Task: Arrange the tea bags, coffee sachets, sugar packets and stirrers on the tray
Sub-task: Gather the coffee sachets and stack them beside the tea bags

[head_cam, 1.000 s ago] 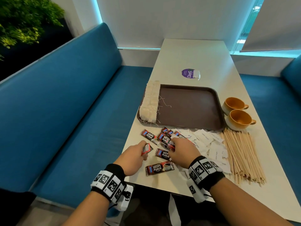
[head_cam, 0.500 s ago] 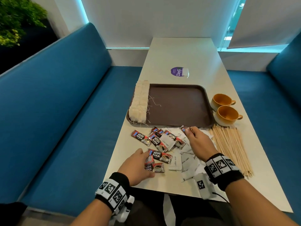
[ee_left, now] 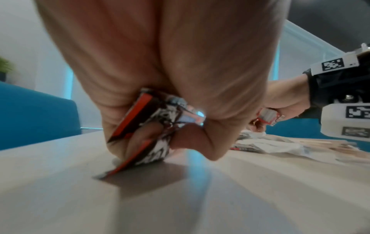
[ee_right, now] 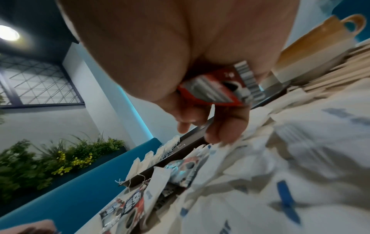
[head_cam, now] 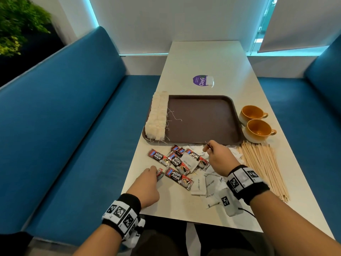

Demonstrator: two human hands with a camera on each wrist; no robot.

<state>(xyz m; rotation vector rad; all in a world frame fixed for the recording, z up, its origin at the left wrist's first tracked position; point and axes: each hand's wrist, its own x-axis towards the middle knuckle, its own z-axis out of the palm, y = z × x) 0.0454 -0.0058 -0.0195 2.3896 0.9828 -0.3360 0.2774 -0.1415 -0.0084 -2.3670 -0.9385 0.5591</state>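
A brown tray point(head_cam: 203, 119) lies mid-table with a row of tea bags point(head_cam: 156, 117) along its left side. Red coffee sachets point(head_cam: 176, 162) and white sugar packets point(head_cam: 200, 184) lie mixed in front of it; wooden stirrers point(head_cam: 263, 163) lie to their right. My left hand point(head_cam: 147, 183) grips a few coffee sachets point(ee_left: 152, 125) on edge against the tabletop. My right hand point(head_cam: 216, 156), just before the tray's near rim, holds coffee sachets point(ee_right: 218, 88) above the sugar packets point(ee_right: 300, 158).
Two orange cups point(head_cam: 256, 124) stand right of the tray, just beyond the stirrers. A purple sticker point(head_cam: 202, 80) lies behind the tray. Blue benches point(head_cam: 64, 135) flank the white table point(head_cam: 212, 58) on both sides.
My right hand moved from the sachet pile forward and right to the tray's near edge, carrying sachets. My left hand reached slightly forward, gathering another sachet.
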